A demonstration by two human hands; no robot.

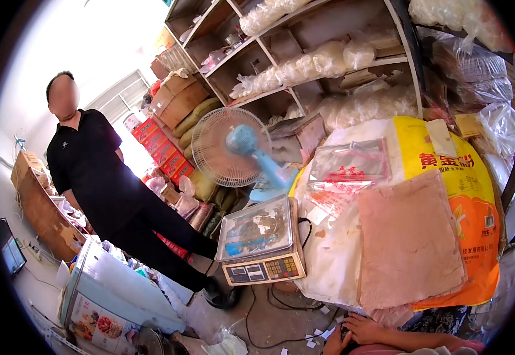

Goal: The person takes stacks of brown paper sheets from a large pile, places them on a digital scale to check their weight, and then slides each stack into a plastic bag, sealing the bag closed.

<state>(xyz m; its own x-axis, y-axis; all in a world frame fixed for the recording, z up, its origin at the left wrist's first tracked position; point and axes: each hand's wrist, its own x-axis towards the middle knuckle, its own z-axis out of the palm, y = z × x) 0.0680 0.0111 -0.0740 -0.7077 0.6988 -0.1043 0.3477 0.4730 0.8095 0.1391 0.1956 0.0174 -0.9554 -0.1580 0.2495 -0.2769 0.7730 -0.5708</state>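
Observation:
At the bottom edge my left hand [336, 342] is partly cut off, beside a small dark thing. My right hand [365, 329] lies close to its right, with its fingertips at the same dark thing; whether either hand grips it cannot be told. Just above the hands, a stack of brownish-pink paper sheets [410, 242] lies on a yellow, orange and white printed woven sack [479, 239]. Clear plastic bags with red print [346, 166] rest farther back on the sack. Left of it stands an electronic weighing scale [262, 266] with a worn metal pan [257, 226].
A blue pedestal fan [244, 140] stands behind the scale. A person in black [102, 164] stands at left by a pale blue chest-like cabinet [120, 284]. Shelves [293, 95] hold plastic-wrapped rolls. Black cables [251, 319] and paper scraps lie on the floor.

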